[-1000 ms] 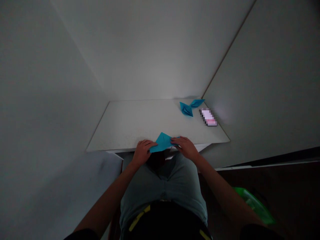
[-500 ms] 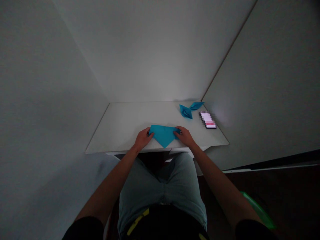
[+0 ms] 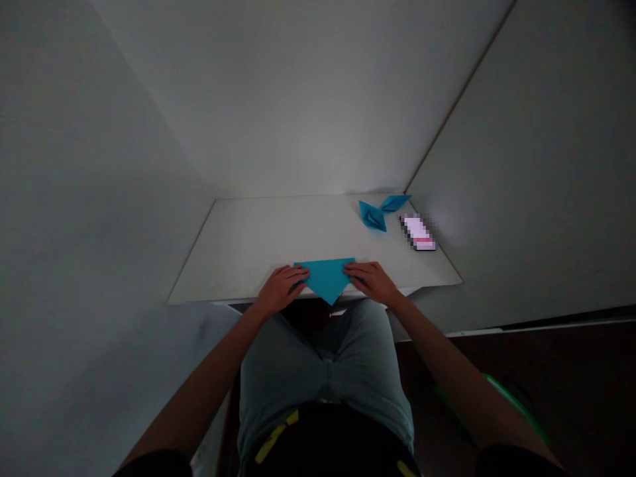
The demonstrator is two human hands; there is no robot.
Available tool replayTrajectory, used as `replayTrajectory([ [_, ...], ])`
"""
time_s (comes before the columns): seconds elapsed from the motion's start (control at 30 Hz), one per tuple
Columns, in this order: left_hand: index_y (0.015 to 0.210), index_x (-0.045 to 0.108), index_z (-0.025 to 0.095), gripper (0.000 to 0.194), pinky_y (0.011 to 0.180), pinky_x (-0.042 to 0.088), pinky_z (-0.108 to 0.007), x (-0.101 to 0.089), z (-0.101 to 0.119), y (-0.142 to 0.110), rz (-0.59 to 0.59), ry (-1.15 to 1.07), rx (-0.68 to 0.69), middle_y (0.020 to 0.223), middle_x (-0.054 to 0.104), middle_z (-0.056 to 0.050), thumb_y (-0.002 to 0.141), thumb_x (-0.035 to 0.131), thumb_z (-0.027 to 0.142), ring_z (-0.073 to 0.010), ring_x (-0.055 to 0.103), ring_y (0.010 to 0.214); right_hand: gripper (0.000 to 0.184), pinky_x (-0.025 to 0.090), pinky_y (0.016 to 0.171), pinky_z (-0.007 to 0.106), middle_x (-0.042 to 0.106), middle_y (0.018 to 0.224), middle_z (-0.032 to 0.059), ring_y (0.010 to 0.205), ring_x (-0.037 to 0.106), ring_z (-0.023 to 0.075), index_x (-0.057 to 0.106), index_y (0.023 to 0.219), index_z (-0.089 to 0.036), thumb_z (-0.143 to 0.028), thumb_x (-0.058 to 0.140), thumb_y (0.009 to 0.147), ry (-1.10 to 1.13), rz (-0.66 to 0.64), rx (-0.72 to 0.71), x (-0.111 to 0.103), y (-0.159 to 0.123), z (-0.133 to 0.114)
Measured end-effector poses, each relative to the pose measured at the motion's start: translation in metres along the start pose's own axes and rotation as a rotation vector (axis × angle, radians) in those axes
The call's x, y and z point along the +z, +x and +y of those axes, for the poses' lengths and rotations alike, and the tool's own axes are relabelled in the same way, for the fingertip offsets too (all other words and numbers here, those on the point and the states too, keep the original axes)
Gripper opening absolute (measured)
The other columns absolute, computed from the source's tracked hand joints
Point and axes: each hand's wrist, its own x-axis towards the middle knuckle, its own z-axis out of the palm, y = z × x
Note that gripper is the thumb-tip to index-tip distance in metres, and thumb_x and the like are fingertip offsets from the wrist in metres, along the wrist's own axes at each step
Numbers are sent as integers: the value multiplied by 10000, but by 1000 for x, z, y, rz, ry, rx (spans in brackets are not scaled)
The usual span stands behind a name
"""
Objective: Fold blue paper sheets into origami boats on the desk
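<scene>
A folded sheet of blue paper [image 3: 327,278] lies at the front edge of the table, its straight edge at the back and its point hanging toward me over the edge. My left hand [image 3: 282,287] holds its left corner, fingers laid together over the top. At the right corner my right hand [image 3: 371,281] does the same, its fingers pressing on the paper. The fingers and hands hide both corners.
Two folded blue paper pieces, a near one [image 3: 372,216] and a far one [image 3: 395,203], lie at the back right of the white table [image 3: 258,232]. A phone [image 3: 418,233] with a lit, blurred screen lies beside them. Walls enclose the table. Something green [image 3: 517,404] is low at the right.
The paper has come nearer to me, and its point reaches further over the table edge. My fingers now lie over the corners instead of pinching the sides. The view has shifted slightly.
</scene>
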Motion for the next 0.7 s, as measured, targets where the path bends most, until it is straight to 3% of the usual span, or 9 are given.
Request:
replayTrajectory([
  [0.13,1568,592,326,536,1326,326,-525,-7,-4,-17,-98,-6,93,1597,620,-71,1053,660,462,-249,553,1514,523,395,1194,515,587,1624,73,1479,576,291,577,1590,-345,-465,618,1083,24,-99,-71,-10,-17,2],
  [0.27,1515,643,352,430,1323,322,-533,-6,-12,-20,-123,-39,96,1569,648,-43,1090,602,397,-229,588,1481,516,376,1227,520,589,1621,55,1474,586,276,574,1588,-372,-404,646,1078,63,-135,-113,-13,-21,9],
  [0.5,1367,744,347,325,1257,389,-527,-5,-13,-9,-110,-117,40,1440,744,-24,1119,540,400,-237,665,1383,285,481,1150,483,767,1395,37,1303,717,267,767,1341,-346,-365,600,1112,192,-38,-98,-10,-14,11],
  [0.63,1225,789,315,237,1133,483,-470,-7,-7,5,-81,-139,12,1302,799,-42,1067,645,417,-256,716,1244,238,557,1024,439,817,1202,58,1137,763,257,814,1165,-309,-417,611,1105,281,45,-96,-5,-3,5],
  [0.7,1263,768,296,291,1098,500,-464,-7,-7,12,-66,-123,-48,1321,767,-68,1000,743,417,-275,695,1228,238,558,1005,454,786,1215,90,1128,738,273,805,1188,-296,-438,648,1080,249,83,-44,-2,2,5],
])
